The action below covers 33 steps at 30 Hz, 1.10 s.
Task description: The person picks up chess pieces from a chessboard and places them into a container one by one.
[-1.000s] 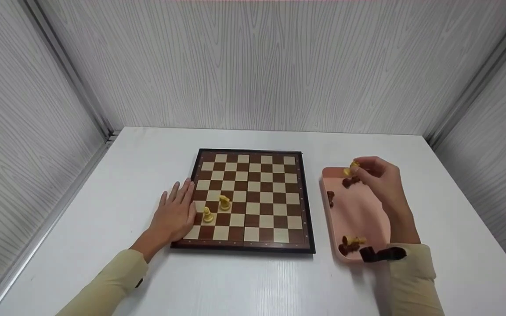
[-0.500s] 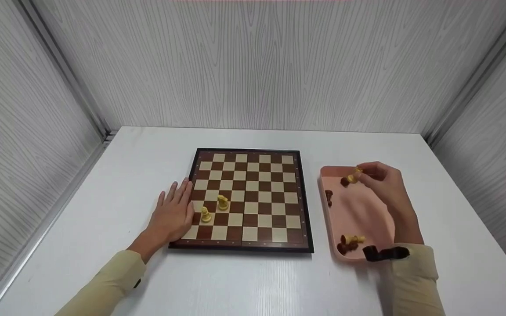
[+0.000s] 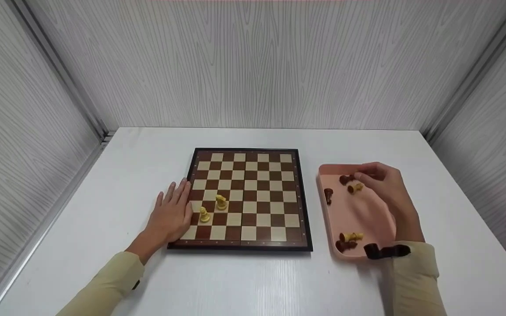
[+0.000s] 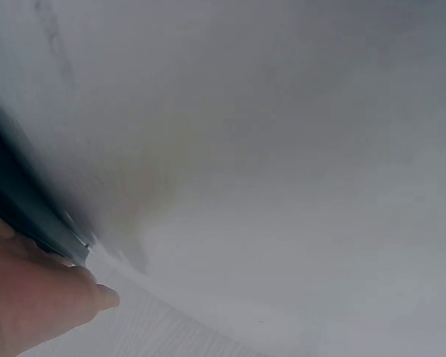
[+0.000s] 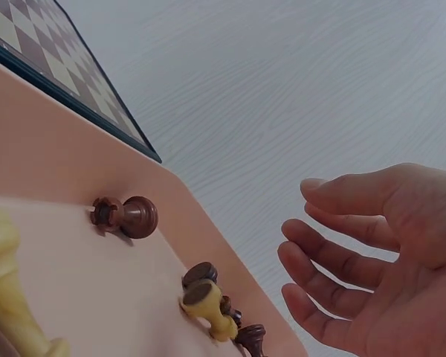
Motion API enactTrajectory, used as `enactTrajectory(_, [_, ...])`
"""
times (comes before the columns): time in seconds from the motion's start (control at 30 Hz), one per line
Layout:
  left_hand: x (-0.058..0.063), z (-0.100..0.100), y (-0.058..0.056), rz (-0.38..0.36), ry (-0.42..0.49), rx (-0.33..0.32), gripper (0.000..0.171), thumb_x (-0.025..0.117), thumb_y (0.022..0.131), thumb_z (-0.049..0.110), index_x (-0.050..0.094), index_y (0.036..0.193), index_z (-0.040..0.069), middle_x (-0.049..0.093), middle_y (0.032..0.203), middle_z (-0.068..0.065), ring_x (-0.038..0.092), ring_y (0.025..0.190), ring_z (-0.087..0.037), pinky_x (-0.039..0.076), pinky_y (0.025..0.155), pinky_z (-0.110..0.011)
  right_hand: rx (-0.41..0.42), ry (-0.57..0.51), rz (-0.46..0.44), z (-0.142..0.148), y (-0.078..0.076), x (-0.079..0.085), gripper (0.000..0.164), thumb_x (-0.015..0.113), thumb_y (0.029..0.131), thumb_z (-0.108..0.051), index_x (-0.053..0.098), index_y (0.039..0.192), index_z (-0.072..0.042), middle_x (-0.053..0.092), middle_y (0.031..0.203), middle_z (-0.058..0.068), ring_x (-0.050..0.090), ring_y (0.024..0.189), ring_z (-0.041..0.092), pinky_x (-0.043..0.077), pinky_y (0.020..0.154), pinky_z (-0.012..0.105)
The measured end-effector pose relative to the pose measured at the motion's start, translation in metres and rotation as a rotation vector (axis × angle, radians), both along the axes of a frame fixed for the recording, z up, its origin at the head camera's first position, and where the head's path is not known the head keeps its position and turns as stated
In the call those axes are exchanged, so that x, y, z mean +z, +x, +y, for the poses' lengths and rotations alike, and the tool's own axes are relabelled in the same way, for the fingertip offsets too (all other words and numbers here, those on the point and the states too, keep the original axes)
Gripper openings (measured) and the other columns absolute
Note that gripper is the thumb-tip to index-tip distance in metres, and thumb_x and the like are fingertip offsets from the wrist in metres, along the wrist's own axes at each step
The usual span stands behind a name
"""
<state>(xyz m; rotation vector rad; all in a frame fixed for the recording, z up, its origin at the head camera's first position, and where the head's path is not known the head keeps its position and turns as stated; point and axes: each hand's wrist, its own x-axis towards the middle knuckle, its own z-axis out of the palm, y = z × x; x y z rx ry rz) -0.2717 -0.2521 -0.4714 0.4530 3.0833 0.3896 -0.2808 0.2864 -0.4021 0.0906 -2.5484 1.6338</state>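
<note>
My left hand [image 3: 168, 216] lies flat with spread fingers along the left edge of the chessboard [image 3: 276, 219]. A yellow knight [image 3: 221, 202] and another small yellow chess piece [image 3: 204, 215] stand upright on the board near that hand. My right hand [image 3: 384, 184] is over the far end of the pink tray [image 3: 331, 228], beside a yellow chess piece [image 3: 355, 188] lying on its side. In the right wrist view, the right hand [image 5: 379, 260] has loosely bent fingers with nothing between them. Close by its fingertips lie dark chess pieces [image 3: 346, 179].
A dark rook [image 5: 125, 216] lies on its side along the tray's left wall. At the tray's near end, another yellow piece [image 3: 351, 237] rests among dark pieces [image 3: 346, 245]. White table surface [image 3: 275, 281] surrounds board and tray, with grey wood-patterned panels [image 3: 253, 66] behind and at both sides.
My right hand has lowered into the far part of the tray and let go of the yellow chess piece, which lies there now. The left hand stays on the board's edge.
</note>
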Motion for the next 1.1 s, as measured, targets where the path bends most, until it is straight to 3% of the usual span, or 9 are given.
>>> enactTrajectory(0.3, [0.0, 0.0, 0.0, 0.001, -0.005, 0.005, 0.06, 0.026, 0.111, 0.026, 0.014, 0.163, -0.001, 0.013, 0.17, -0.017, 0.01, 0.155, -0.042, 0.01, 0.122, -0.062, 0.025, -0.033, 0.049, -0.007, 0.003, 0.008, 0.033, 0.068, 0.101, -0.018, 0.067, 0.122, 0.007, 0.068, 0.118, 0.024, 0.067, 0.099, 0.016, 0.055, 0.081, 0.02])
enactTrajectory(0.5, [0.001, 0.001, 0.0, 0.008, -0.003, 0.004, 0.06, 0.027, 0.111, 0.026, 0.015, 0.163, -0.001, 0.014, 0.17, -0.017, 0.01, 0.155, -0.042, 0.011, 0.122, -0.062, 0.028, -0.001, 0.085, -0.017, 0.005, 0.017, 0.037, 0.069, 0.101, -0.022, 0.067, 0.124, 0.007, 0.069, 0.117, 0.021, 0.066, 0.1, 0.017, 0.054, 0.083, 0.019])
enactTrajectory(0.8, [-0.001, 0.0, 0.001, 0.005, 0.002, 0.001, 0.06, 0.027, 0.111, 0.026, 0.015, 0.163, -0.001, 0.014, 0.17, -0.017, 0.011, 0.155, -0.042, 0.011, 0.122, -0.063, 0.109, -0.025, 0.117, -0.04, 0.005, 0.023, 0.032, 0.067, 0.101, -0.018, 0.067, 0.125, 0.004, 0.068, 0.116, 0.026, 0.068, 0.093, 0.018, 0.055, 0.078, 0.021])
enactTrajectory(1.0, [0.001, 0.0, 0.0, -0.001, 0.006, -0.001, 0.06, 0.026, 0.111, 0.027, 0.015, 0.163, -0.001, 0.014, 0.17, -0.016, 0.01, 0.155, -0.041, 0.01, 0.122, -0.062, 0.06, 0.104, 0.131, -0.056, 0.008, 0.025, 0.031, 0.068, 0.101, -0.029, 0.071, 0.124, -0.008, 0.072, 0.117, 0.008, 0.068, 0.099, 0.021, 0.054, 0.079, 0.02])
enactTrajectory(1.1, [0.001, 0.0, 0.0, -0.005, 0.015, -0.001, 0.06, 0.026, 0.111, 0.027, 0.016, 0.163, -0.001, 0.014, 0.17, -0.016, 0.01, 0.156, -0.041, 0.01, 0.122, -0.062, 0.076, 0.1, 0.139, -0.063, 0.006, 0.024, 0.032, 0.069, 0.101, -0.029, 0.071, 0.123, -0.006, 0.073, 0.116, 0.006, 0.067, 0.102, 0.022, 0.052, 0.083, 0.02])
